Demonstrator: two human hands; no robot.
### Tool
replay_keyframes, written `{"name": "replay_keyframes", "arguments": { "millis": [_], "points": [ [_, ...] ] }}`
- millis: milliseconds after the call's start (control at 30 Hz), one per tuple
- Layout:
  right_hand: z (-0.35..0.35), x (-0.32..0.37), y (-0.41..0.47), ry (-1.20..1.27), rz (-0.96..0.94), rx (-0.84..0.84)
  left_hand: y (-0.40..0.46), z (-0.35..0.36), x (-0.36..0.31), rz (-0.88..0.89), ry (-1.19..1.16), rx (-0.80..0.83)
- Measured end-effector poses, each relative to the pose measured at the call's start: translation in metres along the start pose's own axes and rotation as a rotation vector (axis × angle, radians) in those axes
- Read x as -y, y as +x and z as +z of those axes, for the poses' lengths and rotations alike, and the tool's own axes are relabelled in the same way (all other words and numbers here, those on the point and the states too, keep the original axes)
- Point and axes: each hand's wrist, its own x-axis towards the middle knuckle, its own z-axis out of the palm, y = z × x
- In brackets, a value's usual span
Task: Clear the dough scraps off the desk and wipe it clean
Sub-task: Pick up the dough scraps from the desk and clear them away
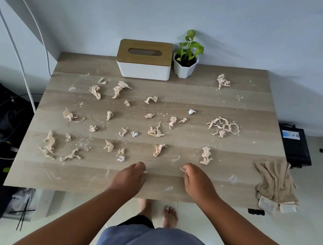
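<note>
Several pale, stringy dough scraps lie scattered over the wooden desk, among them a loopy tangle at the right and a clump near the middle. Flour dust and smears mark the surface. My left hand rests near the desk's front edge with its fingers curled, pinching a tiny dough bit. My right hand sits beside it, its curled fingers pinching a small dough scrap. A beige cloth lies crumpled on the front right corner.
A white tissue box with a wooden lid and a small potted plant stand at the desk's back edge against the wall. A black box sits on the floor at the right. Bags and cables crowd the left.
</note>
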Motion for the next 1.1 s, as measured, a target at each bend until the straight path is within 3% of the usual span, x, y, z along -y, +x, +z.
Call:
{"name": "replay_keyframes", "arguments": {
  "millis": [333, 500, 1100],
  "points": [
    [-0.010, -0.006, -0.025, 0.174, 0.017, -0.039, 0.001, -0.009, -0.013, 0.127, -0.029, -0.047],
    [-0.014, -0.012, -0.022, 0.136, 0.012, -0.123, 0.010, -0.012, -0.019, 0.153, -0.021, -0.055],
    [-0.037, -0.016, -0.009, 0.210, 0.217, -0.270, 0.083, -0.031, -0.027, 0.221, 0.002, 0.127]
  ]
}}
